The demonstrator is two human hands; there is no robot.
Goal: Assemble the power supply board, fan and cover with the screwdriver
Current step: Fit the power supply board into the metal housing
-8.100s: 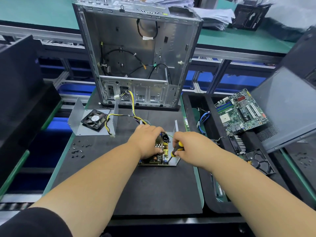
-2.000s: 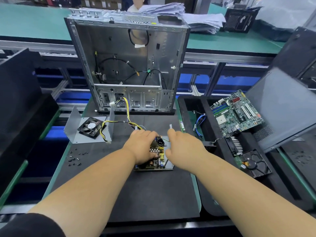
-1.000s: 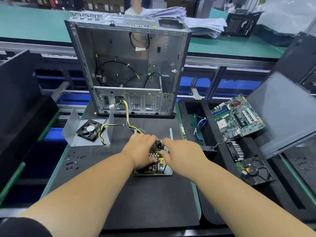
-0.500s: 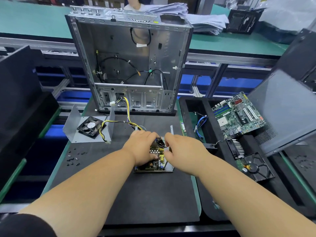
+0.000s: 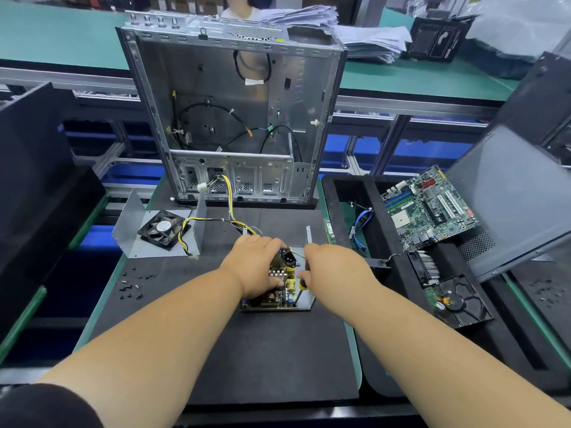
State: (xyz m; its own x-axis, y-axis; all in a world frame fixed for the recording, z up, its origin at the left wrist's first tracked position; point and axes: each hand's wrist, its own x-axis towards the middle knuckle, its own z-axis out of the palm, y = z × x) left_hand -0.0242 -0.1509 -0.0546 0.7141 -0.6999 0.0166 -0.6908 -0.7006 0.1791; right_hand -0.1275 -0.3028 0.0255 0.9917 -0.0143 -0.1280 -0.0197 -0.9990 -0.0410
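The left hand [image 5: 253,268] lies on top of the board [image 5: 278,288], fingers curled over its left side and gripping it. The right hand [image 5: 332,270] grasps the screwdriver [image 5: 299,287] by its yellow-and-black handle, with the shaft pointing down onto the board's right edge. The board sits in a shallow metal tray [image 5: 307,299] near the middle of the black mat [image 5: 262,350], slightly toward the right edge. Yellow and black wires [image 5: 230,208] run from the board up to the open case [image 5: 234,118], which stands at the far edge of the mat. The fan [image 5: 160,230] lies inside the bent metal cover [image 5: 129,230] at the mat's far left corner (both well apart from the board). Loose black screws [image 5: 133,284] are scattered along the left edge. Beyond the right edge, a black foam holder [image 5: 380,239] carries a motherboard [image 5: 429,208] and a second fan [image 5: 460,304].
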